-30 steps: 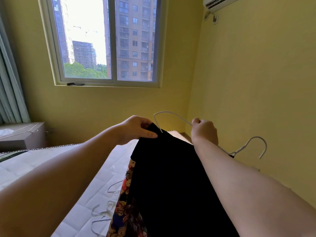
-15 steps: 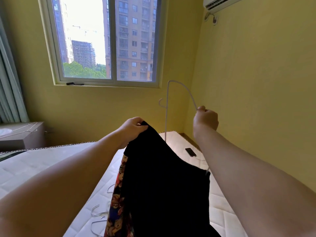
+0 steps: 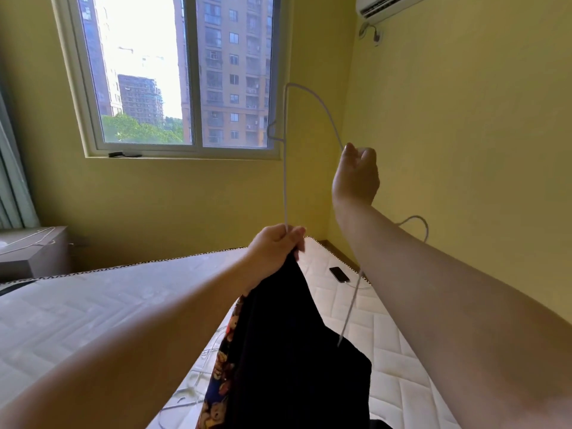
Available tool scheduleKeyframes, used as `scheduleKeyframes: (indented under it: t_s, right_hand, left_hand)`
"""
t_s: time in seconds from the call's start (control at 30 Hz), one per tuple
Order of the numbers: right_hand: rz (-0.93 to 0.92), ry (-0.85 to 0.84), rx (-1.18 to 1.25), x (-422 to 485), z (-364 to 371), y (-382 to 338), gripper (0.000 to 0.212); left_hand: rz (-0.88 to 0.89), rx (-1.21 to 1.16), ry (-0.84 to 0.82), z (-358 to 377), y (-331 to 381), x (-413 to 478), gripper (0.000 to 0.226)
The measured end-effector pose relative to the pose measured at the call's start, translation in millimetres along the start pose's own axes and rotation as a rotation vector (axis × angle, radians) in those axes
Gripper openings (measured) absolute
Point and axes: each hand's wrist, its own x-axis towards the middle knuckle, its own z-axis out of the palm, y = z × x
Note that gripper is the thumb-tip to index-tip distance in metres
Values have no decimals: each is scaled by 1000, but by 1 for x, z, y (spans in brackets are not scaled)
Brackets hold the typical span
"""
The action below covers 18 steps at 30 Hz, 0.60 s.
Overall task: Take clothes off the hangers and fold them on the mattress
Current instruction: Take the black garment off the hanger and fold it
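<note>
The left hand (image 3: 277, 246) is pinching the top of a black garment (image 3: 288, 351), keeping it hanging above the mattress (image 3: 93, 305). The right hand (image 3: 356, 173), fingers curled round a white wire hanger (image 3: 284, 181), is holding it high, probably to free the cloth.

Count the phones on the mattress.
1: the phone lies on the mattress near its far right corner. The black garment could hide others.

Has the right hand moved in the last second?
Yes: the right hand, gripping the hanger, has risen nearly level with the window sill.
</note>
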Motion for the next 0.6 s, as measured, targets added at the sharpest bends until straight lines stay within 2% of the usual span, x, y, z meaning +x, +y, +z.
scheduleKeyframes:
  t_s: [0.1,0.23,0.3,0.4,0.5,0.57,0.6]
  right_hand:
    - [-11,17,-221,-10,-5,25,41]
    - [317,-37,-261,-26,-7,70,37]
    - [468,-194,-146,-35,-4,82,46]
    - [634,-551,1,-50,0,86,64]
    - [680,-892,-38,-57,8,92,48]
    - [726,-1011,-10,-59,11,93,27]
    - [747,-1028,14,-58,10,94,25]
  left_hand:
    - [-20,-71,227,-10,-8,8,37]
    - [117,67,228,-23,-13,11,36]
    - [171,93,223,-27,-11,13,36]
    - [200,14,256,-33,-4,17,36]
    - [186,-144,283,-37,3,21,36]
    - [125,-280,362,-44,3,25,35]
    - [78,-366,417,-48,2,27,35]
